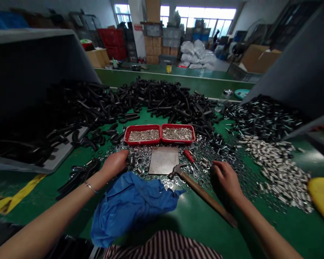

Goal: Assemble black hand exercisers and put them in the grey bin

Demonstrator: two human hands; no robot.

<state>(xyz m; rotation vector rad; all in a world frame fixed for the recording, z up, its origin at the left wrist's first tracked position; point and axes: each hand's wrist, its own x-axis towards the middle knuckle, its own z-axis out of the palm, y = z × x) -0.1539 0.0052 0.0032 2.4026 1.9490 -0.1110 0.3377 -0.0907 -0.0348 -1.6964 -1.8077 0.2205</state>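
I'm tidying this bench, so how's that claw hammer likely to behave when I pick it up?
The hammer will probably feel head-heavy, since its dark metal head sits on a long wooden handle. That handle looks stiff, and the claw should discourage rolling.

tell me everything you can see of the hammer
The hammer lies flat, with a dark, metal-looking claw head and a brown, wooden-looking handle. Its head overlaps the near right corner of the metal plate in view; the handle slants toward the near right over the green tabletop. The right hand is to its right, not touching it.
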